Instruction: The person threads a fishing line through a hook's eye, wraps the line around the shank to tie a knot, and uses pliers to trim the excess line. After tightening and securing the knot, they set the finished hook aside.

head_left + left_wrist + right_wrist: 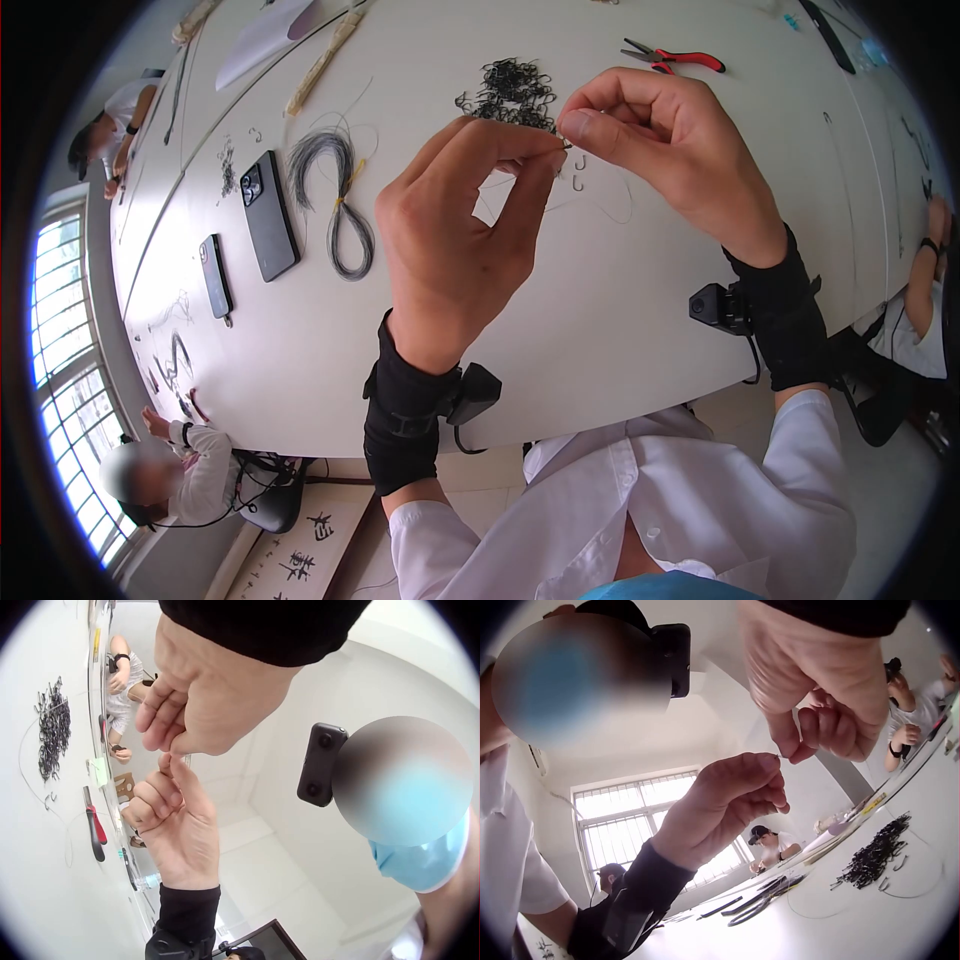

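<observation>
Between thumb and forefinger, my left hand (455,225) pinches a small dark fish hook (566,147), mostly covered by the fingertips. My right hand (690,150) meets it from the right, thumb and forefinger pinching thin fishing line right at the hook; the pinched bit is barely visible. A loop of fishing line (631,205) curves out below the hands. Both hands are raised above the table, their fingertips nearly together in the right wrist view. Just beyond them lies a heap of black fish hooks (508,88), with loose hooks (578,184) beside it.
Red-handled pliers (692,60) lie at the back right of the white table (600,330). To the left are a grey line bundle (345,225) tied in yellow, a large phone (268,215) and a smaller phone (215,275). Other people sit around the table.
</observation>
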Tool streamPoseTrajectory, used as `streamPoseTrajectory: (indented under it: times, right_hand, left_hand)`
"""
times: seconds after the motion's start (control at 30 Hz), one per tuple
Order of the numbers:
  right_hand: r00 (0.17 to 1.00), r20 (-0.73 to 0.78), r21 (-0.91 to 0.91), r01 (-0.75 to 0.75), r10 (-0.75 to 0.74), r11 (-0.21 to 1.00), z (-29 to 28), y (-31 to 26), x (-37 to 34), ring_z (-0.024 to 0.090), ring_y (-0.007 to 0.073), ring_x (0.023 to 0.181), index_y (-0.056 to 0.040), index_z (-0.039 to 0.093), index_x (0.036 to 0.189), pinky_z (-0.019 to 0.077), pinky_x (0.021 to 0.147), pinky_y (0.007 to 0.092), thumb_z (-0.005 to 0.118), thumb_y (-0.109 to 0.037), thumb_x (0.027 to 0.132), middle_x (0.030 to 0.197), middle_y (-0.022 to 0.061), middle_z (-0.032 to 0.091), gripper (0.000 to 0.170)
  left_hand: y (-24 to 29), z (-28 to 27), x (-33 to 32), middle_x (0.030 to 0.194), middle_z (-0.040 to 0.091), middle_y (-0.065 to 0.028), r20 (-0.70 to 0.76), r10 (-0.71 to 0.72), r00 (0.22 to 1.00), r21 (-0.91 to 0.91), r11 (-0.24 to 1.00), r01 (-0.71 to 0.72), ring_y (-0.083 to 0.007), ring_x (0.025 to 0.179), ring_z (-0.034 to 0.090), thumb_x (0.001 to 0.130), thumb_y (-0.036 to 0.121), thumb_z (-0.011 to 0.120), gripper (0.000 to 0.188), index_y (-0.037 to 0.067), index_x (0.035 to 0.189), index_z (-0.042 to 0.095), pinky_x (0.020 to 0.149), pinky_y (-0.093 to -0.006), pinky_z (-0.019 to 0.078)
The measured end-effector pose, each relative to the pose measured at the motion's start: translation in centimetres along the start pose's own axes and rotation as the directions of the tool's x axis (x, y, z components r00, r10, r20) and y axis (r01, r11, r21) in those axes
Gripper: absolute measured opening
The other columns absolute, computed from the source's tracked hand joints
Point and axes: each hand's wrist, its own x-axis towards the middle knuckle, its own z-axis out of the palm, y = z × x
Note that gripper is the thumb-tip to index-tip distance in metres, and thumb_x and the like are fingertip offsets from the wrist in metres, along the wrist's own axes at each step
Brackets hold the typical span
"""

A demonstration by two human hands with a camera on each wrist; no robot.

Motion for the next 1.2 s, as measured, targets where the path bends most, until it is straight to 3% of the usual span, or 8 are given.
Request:
streamPoseTrajectory:
  times: [0.2,0.3,0.4,0.57,0.73,0.83,1.1,1.2]
  right_hand:
    - [0.983,0.161,0.113,-0.106,0.087,0.988,-0.9,-0.6,0.2,0.051,-0.0002,0.078,-0.0026,0.071,0.103,0.0412,0.069,0.0198,0.067,-0.023,0.101,0.083,-0.0062,0.062,0.021]
    - [0.978,0.159,0.148,-0.156,0.133,0.977,-0.5,-0.7,0.2,0.053,0.0008,0.079,-0.0032,0.071,0.103,0.0417,0.07,0.0197,0.067,-0.022,0.101,0.082,-0.0067,0.062,0.019]
    - [0.996,0.075,0.185,-0.062,0.049,0.981,0.9,0.8,0.1,0.055,0.0018,0.072,0.0,0.072,0.103,0.0438,0.063,0.0206,0.071,-0.022,0.099,0.081,-0.0038,0.066,0.022]
    - [0.989,-0.074,-0.152,0.119,-0.131,0.981,2.5,-0.6,-1.3,0.056,0.0044,0.071,-0.0016,0.069,0.101,0.0443,0.064,0.022,0.069,-0.01,0.097,0.08,-0.0014,0.064,0.01]
    - [0.867,-0.092,-0.518,0.377,-0.489,0.767,2.9,-0.8,-1.5,0.053,0.0085,0.068,-0.0025,0.068,0.099,0.0425,0.063,0.0227,0.07,0.0,0.092,0.081,0.0011,0.062,0.007]
    - [0.853,-0.062,-0.536,0.41,-0.519,0.738,2.2,-1.1,-1.2,0.053,0.01,0.069,-0.0023,0.069,0.098,0.043,0.065,0.0233,0.07,-0.001,0.092,0.081,0.0015,0.061,0.006]
    - [0.99,0.008,-0.122,0.141,-0.141,0.982,-0.4,-0.5,0.0,0.057,0.0056,0.082,0.0001,0.069,0.102,0.0462,0.075,0.023,0.068,-0.016,0.1,0.089,-0.0012,0.065,0.016]
    - [0.994,-0.01,-0.024,0.105,-0.105,0.994,-0.4,1.0,0.5,0.057,0.0053,0.072,0.0019,0.07,0.101,0.0479,0.067,0.0226,0.072,-0.019,0.098,0.08,-0.0006,0.066,0.021]
  left_hand:
    - [0.4,-0.5,0.0,0.091,0.074,-0.0104,0.088,-0.071,0.994,-0.059,0.995,0.076,-0.0162,0.082,0.071,0.087,-0.008,0.073,0.011,-0.004,0.097,0.071,0.079,-0.0279,0.057]
    - [0.6,-0.8,0.0,0.095,0.074,-0.0113,0.083,-0.089,0.993,-0.048,0.995,0.093,-0.0153,0.085,0.071,0.09,-0.009,0.072,0.011,-0.007,0.101,0.07,0.084,-0.0281,0.0577]
    - [0.4,-0.9,0.0,0.095,0.075,-0.0114,0.016,-0.097,0.995,-0.04,0.994,0.098,-0.0157,0.086,0.072,0.091,-0.008,0.072,0.011,-0.006,0.101,0.07,0.084,-0.0283,0.0578]
    - [0.1,-0.8,0.0,0.095,0.075,-0.011,-0.067,-0.108,0.992,0.017,0.994,0.11,-0.0152,0.085,0.072,0.09,-0.007,0.073,0.01,-0.006,0.1,0.071,0.084,-0.027,0.0576]
    - [-0.4,-0.5,0.0,0.093,0.075,-0.0094,-0.053,-0.029,0.998,0.088,0.996,0.034,-0.0134,0.083,0.071,0.089,-0.006,0.074,0.009,-0.005,0.098,0.072,0.083,-0.0249,0.0565]
    - [-0.8,-0.1,0.1,0.082,0.072,-0.0069,-0.071,0.033,0.997,0.093,0.995,-0.026,-0.019,0.072,0.07,0.082,-0.004,0.077,0.013,0.004,0.091,0.072,0.068,-0.0277,0.0552]
    - [-0.2,0.1,0.0,0.082,0.072,-0.0077,0.043,0.018,0.999,0.019,1.0,-0.018,-0.02,0.074,0.071,0.082,-0.004,0.077,0.012,0.003,0.09,0.071,0.068,-0.0284,0.0552]
    - [0.0,-0.3,0.0,0.09,0.074,-0.01,0.087,-0.024,0.996,-0.021,0.999,0.026,-0.0173,0.081,0.072,0.086,-0.009,0.073,0.013,-0.002,0.097,0.071,0.077,-0.0281,0.057]
